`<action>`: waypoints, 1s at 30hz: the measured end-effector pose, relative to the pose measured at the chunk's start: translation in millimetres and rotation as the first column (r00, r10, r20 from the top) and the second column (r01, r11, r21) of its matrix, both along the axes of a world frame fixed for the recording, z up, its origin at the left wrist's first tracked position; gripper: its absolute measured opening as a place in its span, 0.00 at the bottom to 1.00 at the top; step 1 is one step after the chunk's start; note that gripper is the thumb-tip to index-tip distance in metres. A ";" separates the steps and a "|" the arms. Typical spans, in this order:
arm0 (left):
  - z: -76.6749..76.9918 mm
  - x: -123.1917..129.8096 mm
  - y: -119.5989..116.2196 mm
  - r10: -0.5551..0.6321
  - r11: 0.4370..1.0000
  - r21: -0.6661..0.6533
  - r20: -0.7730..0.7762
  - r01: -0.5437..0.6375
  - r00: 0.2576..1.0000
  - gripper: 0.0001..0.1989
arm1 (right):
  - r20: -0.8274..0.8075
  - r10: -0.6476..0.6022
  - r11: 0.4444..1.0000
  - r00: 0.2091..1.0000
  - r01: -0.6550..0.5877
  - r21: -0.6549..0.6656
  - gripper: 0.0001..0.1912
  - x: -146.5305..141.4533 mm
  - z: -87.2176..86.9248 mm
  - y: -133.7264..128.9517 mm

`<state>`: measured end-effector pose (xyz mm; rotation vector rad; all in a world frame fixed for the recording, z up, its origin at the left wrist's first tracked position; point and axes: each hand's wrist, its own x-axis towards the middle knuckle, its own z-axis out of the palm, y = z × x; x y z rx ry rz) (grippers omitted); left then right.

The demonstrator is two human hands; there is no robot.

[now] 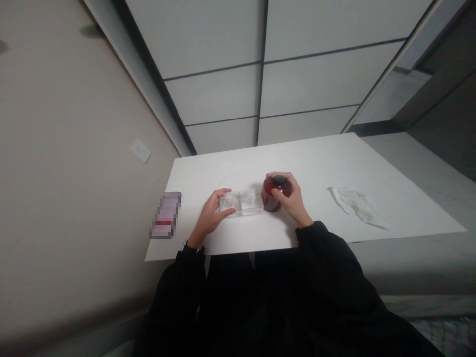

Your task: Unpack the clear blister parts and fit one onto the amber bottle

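Note:
A clear two-section box (251, 204) sits on the white table, with a rounded clear shape showing in each section. My left hand (214, 212) grips its left end, thumb along the near side and fingers along the far side. Close against the box's right end stands a dark red bottle (270, 201) with a black cap (279, 180). My right hand (293, 196) is wrapped round the bottle from the right, its thumb across the near upper side. What the bottle contains cannot be made out.
On the white table (238, 238), a crumpled whitish cloth or plastic sheet (359, 206) lies to the right. A blurred-out pinkish rectangular object (166, 214) rests at the left edge. A wall with a socket (141, 150) borders the left, and panelled doors (223, 94) stand behind.

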<state>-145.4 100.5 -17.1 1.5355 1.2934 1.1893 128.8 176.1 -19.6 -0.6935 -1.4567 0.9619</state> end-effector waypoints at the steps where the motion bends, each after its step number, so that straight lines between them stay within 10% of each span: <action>1: -0.2 0.1 -0.5 0.006 1.000 0.001 -0.006 -0.006 1.000 0.26 | -0.003 -0.001 1.000 1.000 0.001 -0.001 0.19 -0.1 0.1 0.0; 30: -10.3 0.8 -0.1 0.046 0.999 -0.007 0.000 -0.046 0.999 0.28 | -0.006 0.009 1.000 1.000 -0.009 0.012 0.19 0.5 -3.3 3.3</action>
